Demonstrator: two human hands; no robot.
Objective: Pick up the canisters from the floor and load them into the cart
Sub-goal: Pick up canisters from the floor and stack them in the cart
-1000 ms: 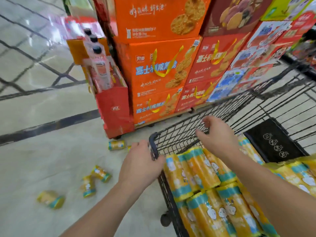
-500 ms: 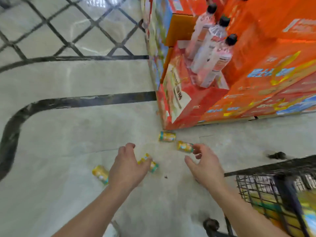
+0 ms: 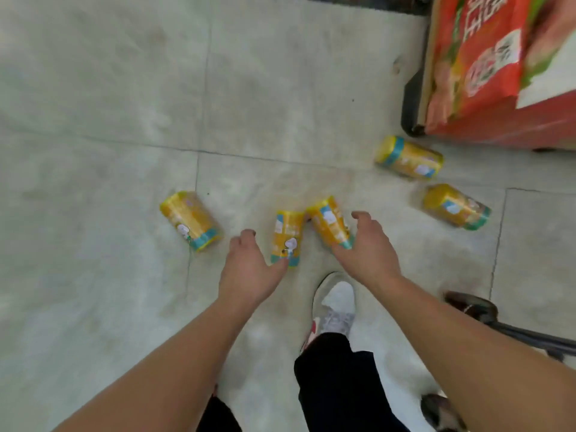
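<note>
Several yellow canisters with teal bands lie on their sides on the pale tiled floor. My left hand [image 3: 249, 269] hovers open at the near end of a middle canister [image 3: 286, 235], thumb at its teal band. My right hand [image 3: 367, 247] is open over the near end of the canister beside it [image 3: 327, 219]. Another canister [image 3: 188, 219] lies to the left. Two others [image 3: 408, 157] [image 3: 455, 205] lie to the right. Of the cart only a wheel [image 3: 473, 307] and a lower bar show at the right edge.
A red display box [image 3: 498, 67] on a dark base stands at the top right, close to the right-hand canisters. My shoe [image 3: 335, 307] and dark trouser leg stand just below my hands. Bare tiled floor spreads to the left and above.
The view has tipped down to the floor as I bent over. Both hands have dropped from the cart rim to the two middle canisters, now nearly touching them.
</note>
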